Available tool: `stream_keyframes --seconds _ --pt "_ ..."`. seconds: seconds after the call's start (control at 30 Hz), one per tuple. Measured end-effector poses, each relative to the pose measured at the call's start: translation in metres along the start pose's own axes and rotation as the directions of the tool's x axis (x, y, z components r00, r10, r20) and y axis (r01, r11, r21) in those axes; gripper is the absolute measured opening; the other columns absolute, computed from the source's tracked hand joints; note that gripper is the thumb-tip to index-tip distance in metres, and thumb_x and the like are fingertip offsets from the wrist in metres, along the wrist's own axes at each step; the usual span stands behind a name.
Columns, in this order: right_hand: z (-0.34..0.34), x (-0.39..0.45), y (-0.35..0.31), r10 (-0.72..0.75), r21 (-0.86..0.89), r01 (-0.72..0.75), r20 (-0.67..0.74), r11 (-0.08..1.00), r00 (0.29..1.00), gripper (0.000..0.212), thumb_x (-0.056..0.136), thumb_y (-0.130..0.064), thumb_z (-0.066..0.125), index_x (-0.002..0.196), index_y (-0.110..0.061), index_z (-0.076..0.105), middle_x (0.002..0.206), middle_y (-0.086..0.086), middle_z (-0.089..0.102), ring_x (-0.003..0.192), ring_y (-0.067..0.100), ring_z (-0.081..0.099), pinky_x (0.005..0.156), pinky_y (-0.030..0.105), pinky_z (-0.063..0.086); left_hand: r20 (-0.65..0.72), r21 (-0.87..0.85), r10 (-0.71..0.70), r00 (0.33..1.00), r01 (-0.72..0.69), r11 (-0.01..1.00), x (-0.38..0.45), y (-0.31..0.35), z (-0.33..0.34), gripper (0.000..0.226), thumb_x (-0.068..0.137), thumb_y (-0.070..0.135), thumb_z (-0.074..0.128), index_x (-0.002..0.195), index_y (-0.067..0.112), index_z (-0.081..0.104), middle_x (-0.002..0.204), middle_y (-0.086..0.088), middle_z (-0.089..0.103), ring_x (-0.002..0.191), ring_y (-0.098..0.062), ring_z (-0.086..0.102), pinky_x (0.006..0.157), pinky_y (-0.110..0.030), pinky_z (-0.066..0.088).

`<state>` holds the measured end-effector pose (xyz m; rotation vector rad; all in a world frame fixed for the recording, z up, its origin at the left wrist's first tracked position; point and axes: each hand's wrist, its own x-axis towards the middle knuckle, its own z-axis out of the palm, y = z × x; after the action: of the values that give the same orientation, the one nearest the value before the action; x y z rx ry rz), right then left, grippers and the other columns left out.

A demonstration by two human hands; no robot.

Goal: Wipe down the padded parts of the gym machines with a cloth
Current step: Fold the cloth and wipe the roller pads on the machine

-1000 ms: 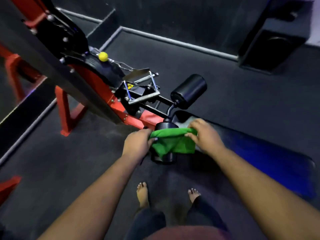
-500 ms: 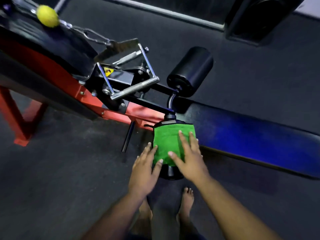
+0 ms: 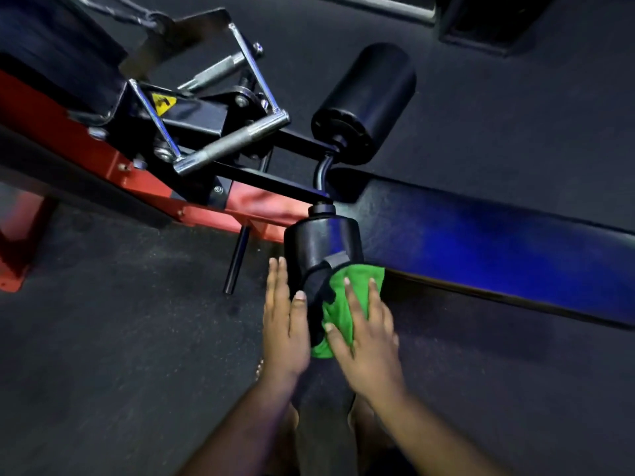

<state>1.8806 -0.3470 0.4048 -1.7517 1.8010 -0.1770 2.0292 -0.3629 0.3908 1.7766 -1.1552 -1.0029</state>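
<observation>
A black padded roller point(image 3: 323, 245) sticks out toward me from the red-framed machine, with torn covering near its close end. A green cloth point(image 3: 338, 297) lies on the roller's right and near side. My right hand point(image 3: 367, 334) presses the cloth flat against the pad with straight fingers. My left hand point(image 3: 285, 321) lies flat along the roller's left side, fingers straight, touching the pad. A second black roller point(image 3: 367, 97) sits farther back on the same bar. The long black bench pad point(image 3: 481, 242) runs to the right.
The red frame point(image 3: 113, 170) and chrome handle point(image 3: 233, 142) stand to the left and above. A thin black peg point(image 3: 237, 259) points down beside the near roller. A dark box point(image 3: 488, 18) sits at the top right. My bare feet stand on dark rubber flooring point(image 3: 120, 338) below.
The cloth has slid from covering the roller's top down to its near right end, baring most of the pad. Both hands have followed it toward me. The camera has moved closer.
</observation>
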Motion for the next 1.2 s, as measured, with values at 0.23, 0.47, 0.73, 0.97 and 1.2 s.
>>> stream_keyframes --seconds 0.23,0.47,0.73,0.97,1.2 --pt "-0.011 0.117 -0.046 0.02 -0.064 -0.026 -0.091 0.998 0.996 0.083 0.087 -0.08 0.039 0.154 -0.055 -0.003 0.169 0.007 -0.001 0.145 0.043 0.022 0.102 0.064 0.04 -0.077 -0.104 -0.089 0.993 0.081 0.991 0.008 -0.012 0.014 0.072 0.096 0.052 0.03 0.16 0.022 0.018 0.169 0.006 0.016 0.154 -0.002 0.013 0.126 -0.026 0.013" --pt "-0.004 0.01 0.006 -0.111 -0.023 0.112 0.019 0.993 0.994 0.075 0.091 -0.071 0.035 0.155 -0.057 -0.001 0.17 0.004 -0.006 0.151 0.037 0.015 0.104 0.062 0.043 -0.146 -0.264 -0.282 0.948 0.237 0.935 -0.014 -0.016 0.013 0.067 0.089 0.062 0.031 0.15 0.037 0.022 0.166 0.01 0.021 0.152 -0.001 0.019 0.128 -0.038 0.015" --pt "-0.016 0.108 -0.063 -0.421 -0.533 0.476 0.23 0.699 0.877 0.063 0.086 -0.062 0.049 0.147 -0.051 0.039 0.17 -0.007 0.001 0.154 0.041 -0.011 0.105 0.084 0.005 -0.286 -0.087 -0.206 0.936 0.188 0.978 -0.037 -0.017 0.016 0.079 0.096 0.061 0.026 0.162 0.02 0.008 0.17 0.008 0.002 0.15 0.012 -0.002 0.119 -0.01 0.002" --pt "-0.022 0.082 -0.054 -0.512 -0.547 0.722 0.512 0.424 0.689 0.063 0.086 -0.067 0.043 0.143 -0.042 0.052 0.166 -0.008 0.025 0.157 0.025 -0.001 0.103 0.083 -0.005 -0.333 -0.012 -0.198 0.922 0.206 0.979 -0.06 -0.022 0.001 0.072 0.096 0.062 0.022 0.159 0.029 0.015 0.169 0.011 0.006 0.151 0.01 0.002 0.128 -0.042 0.006" --pt "-0.011 0.072 -0.05 -0.523 -0.601 0.584 0.301 0.546 0.797 0.06 0.082 -0.061 0.047 0.139 -0.043 0.054 0.168 -0.007 0.021 0.157 0.026 0.003 0.105 0.082 0.008 -0.239 0.01 -0.193 0.952 0.202 0.979 -0.047 -0.03 -0.004 0.07 0.092 0.066 0.02 0.155 0.037 0.012 0.166 0.016 0.002 0.151 0.006 0.001 0.127 -0.048 0.004"
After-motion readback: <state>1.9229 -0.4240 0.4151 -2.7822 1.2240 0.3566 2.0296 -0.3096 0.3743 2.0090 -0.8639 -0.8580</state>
